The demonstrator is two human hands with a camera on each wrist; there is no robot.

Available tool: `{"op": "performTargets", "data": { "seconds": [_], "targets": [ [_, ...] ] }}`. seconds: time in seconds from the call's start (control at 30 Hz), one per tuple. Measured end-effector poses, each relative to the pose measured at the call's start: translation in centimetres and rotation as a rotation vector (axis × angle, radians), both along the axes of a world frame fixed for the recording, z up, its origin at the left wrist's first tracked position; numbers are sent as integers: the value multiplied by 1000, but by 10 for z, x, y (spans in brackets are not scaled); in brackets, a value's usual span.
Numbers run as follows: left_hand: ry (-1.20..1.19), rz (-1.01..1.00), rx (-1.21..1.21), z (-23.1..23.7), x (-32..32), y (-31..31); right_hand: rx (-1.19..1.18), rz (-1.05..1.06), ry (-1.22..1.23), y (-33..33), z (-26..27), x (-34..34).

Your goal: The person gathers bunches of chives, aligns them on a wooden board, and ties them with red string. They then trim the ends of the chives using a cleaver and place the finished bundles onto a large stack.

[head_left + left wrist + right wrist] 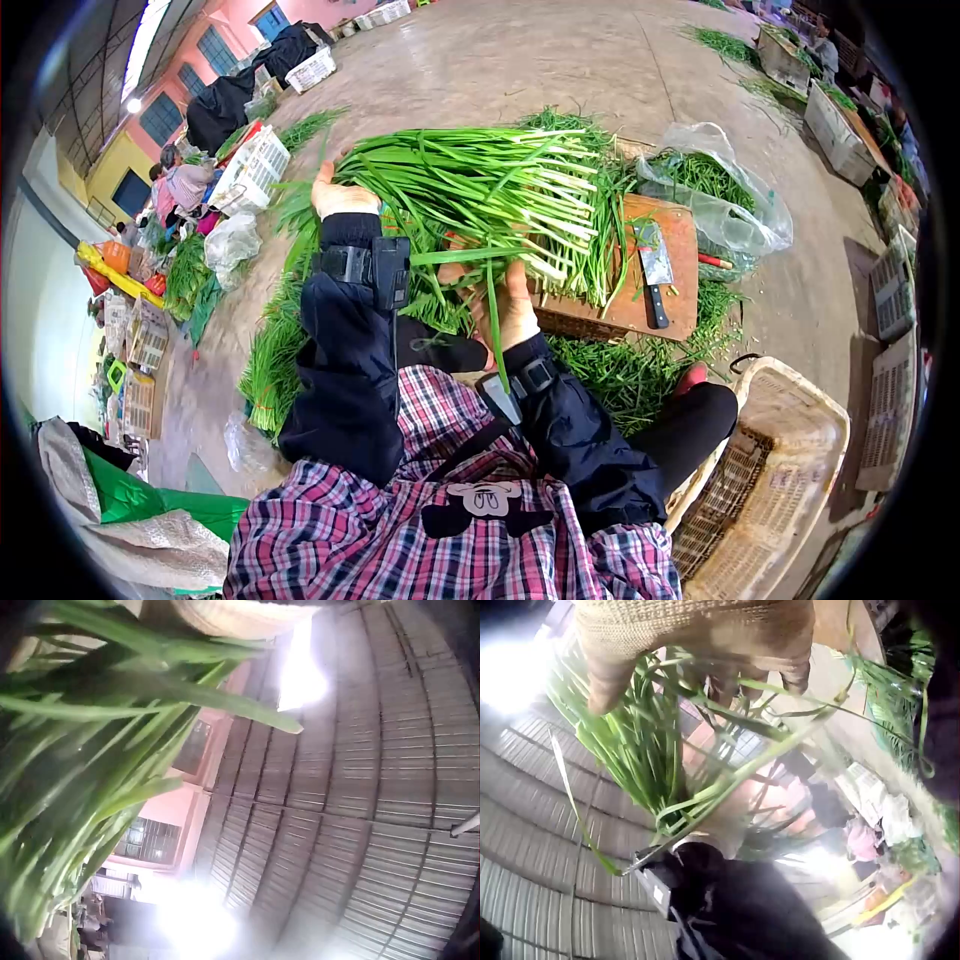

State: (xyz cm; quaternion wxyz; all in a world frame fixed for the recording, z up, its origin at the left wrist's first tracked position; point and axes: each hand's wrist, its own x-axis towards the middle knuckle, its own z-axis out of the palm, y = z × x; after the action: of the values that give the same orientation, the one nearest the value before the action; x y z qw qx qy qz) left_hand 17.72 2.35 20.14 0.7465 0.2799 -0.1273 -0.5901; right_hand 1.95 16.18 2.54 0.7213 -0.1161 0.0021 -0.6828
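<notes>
A large bundle of garlic chives point(460, 180), green leaves to the left and white stems to the right, lies across in front of me. My left hand point(345, 195) grips its leafy end, thumb up at the side and the other fingers hidden under the leaves. Below the stems, my right hand point(512, 318) has its thumb raised and its fingers partly curled. Loose chive leaves point(742, 769) hang in and around that hand in the right wrist view. The left wrist view shows chive leaves point(82, 772) close up, with the hand's edge above.
A knife point(655, 265) lies on a brown board point(675, 225), beside more chives. Behind it stands a clear plastic bag point(770, 215) of greens. To my right is a basket point(790, 500); cut leaves point(625, 375) cover the floor under the board. More chives point(265, 355) lie left.
</notes>
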Motion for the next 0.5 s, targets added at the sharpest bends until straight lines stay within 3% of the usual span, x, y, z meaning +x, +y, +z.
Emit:
{"op": "performTargets", "data": {
  "seconds": [0.03, 0.17, 0.2, 0.23, 0.3, 0.4, 0.47, 0.5],
  "targets": [
    [-7, 2, 35, -2, 3, -3, 106, 23, -42, -4, 5, -4],
    [1, -40, -31, -14, 8, -16, 85, 83, -71, 4, 5, -19],
    [32, -65, -22, -15, 11, -22, 123, 146, -4, 13, 2, -26],
    [63, -90, -11, -18, 14, -26, 51, 85, 84, 16, -12, -29],
    [-2, -143, -50, -13, 2, -16, -203, 161, 429, 33, -19, -53],
    [-33, -187, -8, -15, 1, -17, -43, 220, 549, 70, 0, -69],
    [-49, -189, -3, -37, 8, -36, -52, 286, 556, 76, -15, -81],
    [-37, -171, 32, -43, 6, -40, -30, 363, 545, 85, 6, -92]
  ]
}}
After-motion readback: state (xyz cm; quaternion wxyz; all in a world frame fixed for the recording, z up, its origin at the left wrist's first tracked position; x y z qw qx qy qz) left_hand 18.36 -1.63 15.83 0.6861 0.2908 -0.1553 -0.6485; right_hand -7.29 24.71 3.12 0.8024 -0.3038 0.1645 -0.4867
